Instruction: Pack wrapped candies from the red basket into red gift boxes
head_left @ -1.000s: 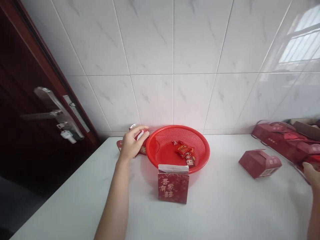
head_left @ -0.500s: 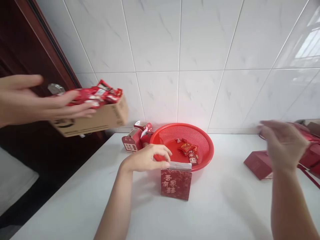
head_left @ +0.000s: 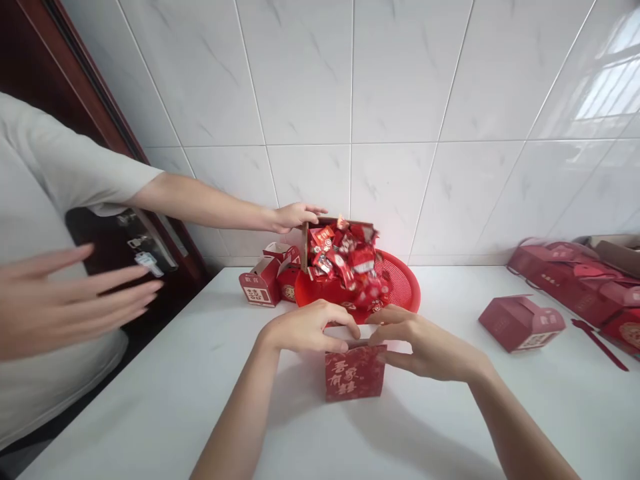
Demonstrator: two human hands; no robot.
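Note:
A small dark red paper gift box with light Chinese characters stands upright on the white table in front of me. My left hand pinches its top edge at the left, thumb in front. At the top right corner my right hand grips it too, fingers curled over the edge. The top of the box looks open, but my fingers partly cover it. Just behind it is a red plastic basket. Red-wrapped candies pour into it from a tipped cardboard box, held by a co-worker's hand.
Behind the basket's left side stand several small red gift boxes. Another closed red gift box lies at the right, near a row of red boxes and a dark red strip. The co-worker's other hand hovers at left.
My right hand has come from the far right onto the gift box; my left hand stays there. The co-worker has swung the cardboard box over the basket and tipped it, spilling candies.

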